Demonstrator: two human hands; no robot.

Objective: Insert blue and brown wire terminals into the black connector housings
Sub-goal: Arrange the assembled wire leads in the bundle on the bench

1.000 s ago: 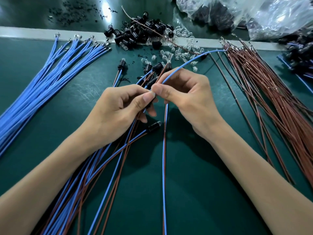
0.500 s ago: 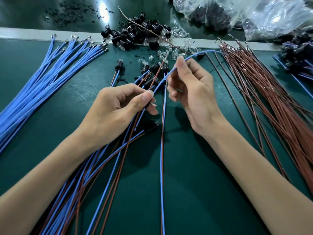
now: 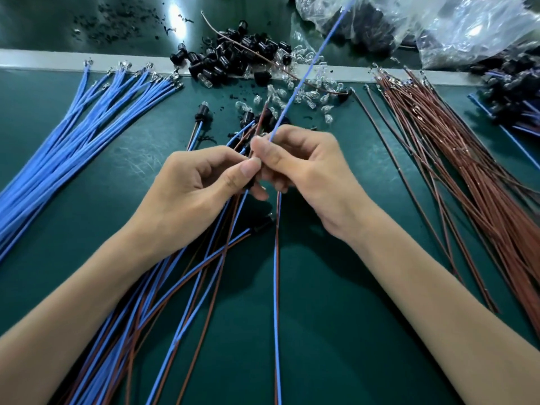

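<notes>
Over mat (image 3: pixel 321 287), right fingers (image 3: pixel 287 135) pinch blue wire (image 3: pixel 296 92), left fingers (image 3: pixel 245 171) housing (image 3: pixel 249 184)

You work under bright overhead light: a white glare spot sits on the far table (image 3: pixel 174 11) and the plastic bags (image 3: pixel 467 36) shine. A soft shadow lies on the green mat (image 3: pixel 336 302) under your right hand (image 3: pixel 306 171), and the wide lens bows the white strip (image 3: pixel 43 58).

right hand (image 3: pixel 304 168) back (pinching), blue wire (image 3: pixel 307 68) raised
</notes>
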